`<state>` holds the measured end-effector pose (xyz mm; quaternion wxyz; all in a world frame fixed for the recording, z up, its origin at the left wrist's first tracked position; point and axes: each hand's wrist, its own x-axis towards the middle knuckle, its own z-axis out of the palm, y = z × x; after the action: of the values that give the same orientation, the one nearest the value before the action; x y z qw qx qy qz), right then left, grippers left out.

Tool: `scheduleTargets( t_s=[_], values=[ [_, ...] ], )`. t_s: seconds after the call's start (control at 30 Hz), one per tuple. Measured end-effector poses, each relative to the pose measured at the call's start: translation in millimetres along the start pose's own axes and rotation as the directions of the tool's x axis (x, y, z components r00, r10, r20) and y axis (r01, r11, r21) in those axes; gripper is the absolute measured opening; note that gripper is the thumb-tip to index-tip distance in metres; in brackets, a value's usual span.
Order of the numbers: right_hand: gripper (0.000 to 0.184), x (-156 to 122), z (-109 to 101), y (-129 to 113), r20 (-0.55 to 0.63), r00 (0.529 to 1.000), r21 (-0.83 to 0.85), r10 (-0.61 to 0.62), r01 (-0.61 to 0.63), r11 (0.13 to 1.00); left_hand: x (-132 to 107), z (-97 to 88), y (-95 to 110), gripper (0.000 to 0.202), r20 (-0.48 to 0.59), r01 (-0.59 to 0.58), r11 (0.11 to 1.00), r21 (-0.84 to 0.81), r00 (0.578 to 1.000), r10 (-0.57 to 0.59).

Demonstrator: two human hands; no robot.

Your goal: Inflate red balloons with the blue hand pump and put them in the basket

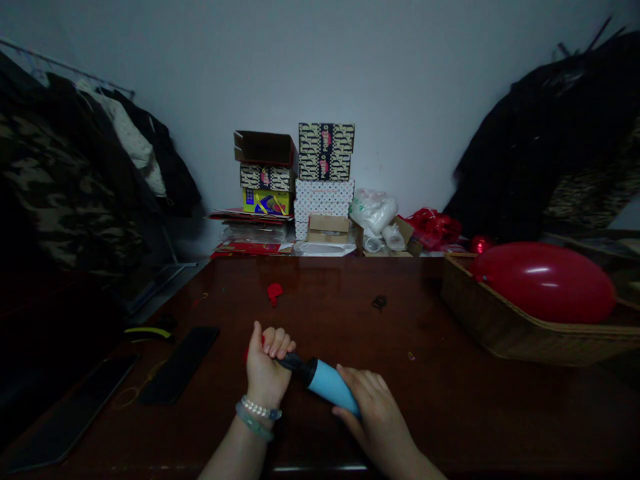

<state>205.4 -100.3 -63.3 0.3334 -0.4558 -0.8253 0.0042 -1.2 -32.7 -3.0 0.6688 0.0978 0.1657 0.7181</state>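
Observation:
My left hand (267, 363) is closed around the black nozzle end of a hand pump (320, 379), and a bit of a red balloon (249, 353) shows at my fingers where it meets the nozzle. Two bracelets sit on that wrist. My right hand (373, 413) wraps the light blue barrel of the pump from the right. Both hands hover just over the dark wooden table (450, 400), near its front edge.
A wicker basket (500, 327) at the right holds an inflated red balloon (545, 280). A limp red balloon (274, 292) and a small black item (379, 303) lie mid-table. Two dark flat devices (180, 363) lie at the left. Stacked boxes (325, 180) and bags line the back wall.

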Motion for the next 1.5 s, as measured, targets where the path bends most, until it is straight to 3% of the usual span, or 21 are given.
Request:
scheduleTargets(
  t_s=[0.67,0.87,0.97,1.17,1.5],
  values=[
    [0.056,-6,9,6,-0.012,0.999,0.013,0.030,-0.030,0.999,1,1.6,-3,0.046,0.008,0.003,1.000,-0.022,1.000,-0.003],
    [0.056,-5,6,4,-0.011,0.999,0.034,0.033,-0.033,0.999,6,0.3,-10,0.047,-0.035,-0.138,0.974,0.177,0.989,0.146],
    [0.055,-5,6,4,0.005,0.999,0.042,0.037,-0.037,0.998,4,1.2,-12,0.049,-0.069,-0.144,0.966,0.215,0.984,0.162],
    [0.055,-6,8,-3,0.097,0.990,0.068,0.098,-0.105,0.992,4,-2.2,-9,0.053,-0.062,-0.085,0.989,0.121,0.994,0.093],
    [0.065,2,1,-5,0.139,0.983,0.036,0.121,-0.127,0.991,5,2.6,-11,0.052,-0.151,-0.124,0.982,0.144,0.978,0.145]
  ],
)
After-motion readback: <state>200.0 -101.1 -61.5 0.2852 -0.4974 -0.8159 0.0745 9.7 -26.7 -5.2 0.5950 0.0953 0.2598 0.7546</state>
